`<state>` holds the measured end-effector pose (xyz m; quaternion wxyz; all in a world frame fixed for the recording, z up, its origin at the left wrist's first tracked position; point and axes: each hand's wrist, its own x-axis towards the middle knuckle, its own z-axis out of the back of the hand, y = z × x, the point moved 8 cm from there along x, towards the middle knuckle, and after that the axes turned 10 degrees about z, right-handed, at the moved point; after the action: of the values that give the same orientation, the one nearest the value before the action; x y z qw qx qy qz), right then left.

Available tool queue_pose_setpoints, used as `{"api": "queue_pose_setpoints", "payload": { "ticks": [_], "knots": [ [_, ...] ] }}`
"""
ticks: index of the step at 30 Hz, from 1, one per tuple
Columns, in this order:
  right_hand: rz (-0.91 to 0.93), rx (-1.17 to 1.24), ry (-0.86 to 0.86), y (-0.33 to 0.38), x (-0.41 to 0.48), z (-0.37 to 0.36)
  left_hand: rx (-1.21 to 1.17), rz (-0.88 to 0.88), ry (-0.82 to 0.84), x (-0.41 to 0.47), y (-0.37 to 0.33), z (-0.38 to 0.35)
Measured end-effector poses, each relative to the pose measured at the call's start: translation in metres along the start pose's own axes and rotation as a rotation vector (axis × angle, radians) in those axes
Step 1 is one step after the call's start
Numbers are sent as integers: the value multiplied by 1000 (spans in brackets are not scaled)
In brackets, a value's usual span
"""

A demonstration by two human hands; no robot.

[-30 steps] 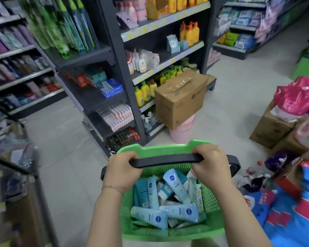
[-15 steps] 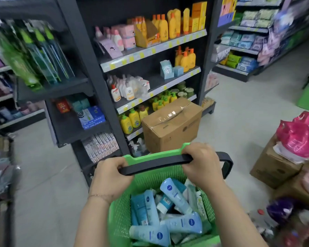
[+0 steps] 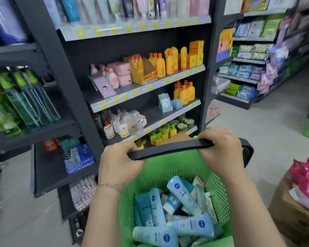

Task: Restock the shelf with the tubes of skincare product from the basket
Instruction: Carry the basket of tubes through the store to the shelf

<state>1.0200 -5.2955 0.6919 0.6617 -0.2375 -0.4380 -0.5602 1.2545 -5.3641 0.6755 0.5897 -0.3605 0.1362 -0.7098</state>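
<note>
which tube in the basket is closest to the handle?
The pale blue tube propped diagonally at centre, logo end up toward the handle; the rest lie lower in the basket.

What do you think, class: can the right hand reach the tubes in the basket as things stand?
Probably not yet: the right hand grips the black handle, as does the left hand. The tubes lie uncovered in the basket below, so letting go should suffice.

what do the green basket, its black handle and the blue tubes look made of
Basket: likely moulded hard plastic, matte green; its walls are a regular grid of small holes.
Handle: probably plastic too, smooth dull black; a thin flat band with faint sheen.
Tubes: seemingly soft plastic, satin pale blue, printed; highlights run along their rounded sides.
</note>
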Motion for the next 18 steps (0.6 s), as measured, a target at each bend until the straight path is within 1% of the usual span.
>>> {"api": "queue_pose_setpoints", "payload": {
  "ticks": [7,13,18],
  "knots": [
    [36,31,-13,-43,71,-45,12,-1,-63,89,-22,-11],
    [35,89,14,-63,107,-67,23,14,-67,131,-27,-16],
    [23,140,33,-85,135,-86,49,-13,-131,162,-40,-17]
  ]
}}
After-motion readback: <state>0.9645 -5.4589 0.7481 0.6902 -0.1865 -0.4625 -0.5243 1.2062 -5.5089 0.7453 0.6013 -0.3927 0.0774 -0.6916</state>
